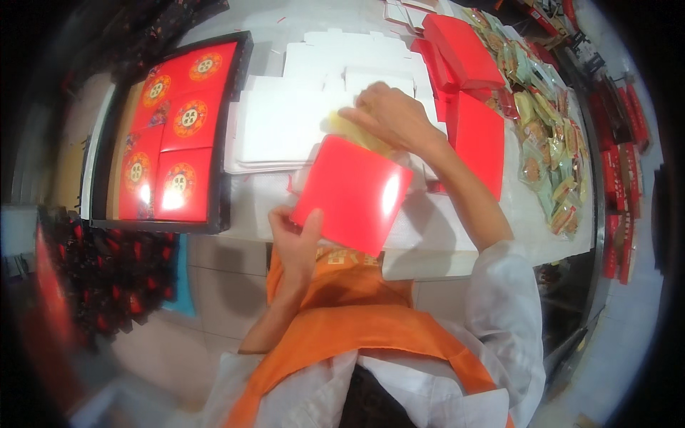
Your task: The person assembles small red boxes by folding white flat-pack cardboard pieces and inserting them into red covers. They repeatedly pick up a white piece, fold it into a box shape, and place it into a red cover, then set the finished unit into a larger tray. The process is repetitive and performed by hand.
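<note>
My left hand (297,239) grips a square, glossy red box (353,194) by its near left corner, thumb on the flat red face. Just beyond the box's far edge, my right hand (394,118) has its fingers bent round a pale yellow packet (357,133), smeared by motion. Part of that packet is hidden behind the red box and under the fingers. Beneath both hands lies a stack of flat white cardboard blanks (275,132).
On the left stands a black-rimmed tray (222,192) with several red boxes (184,184) bearing round gold emblems. Red cartons (477,143) and a heap of wrapped packets (549,143) lie on the right of the white table (428,260). Dark red-patterned items (118,274) sit low on the left.
</note>
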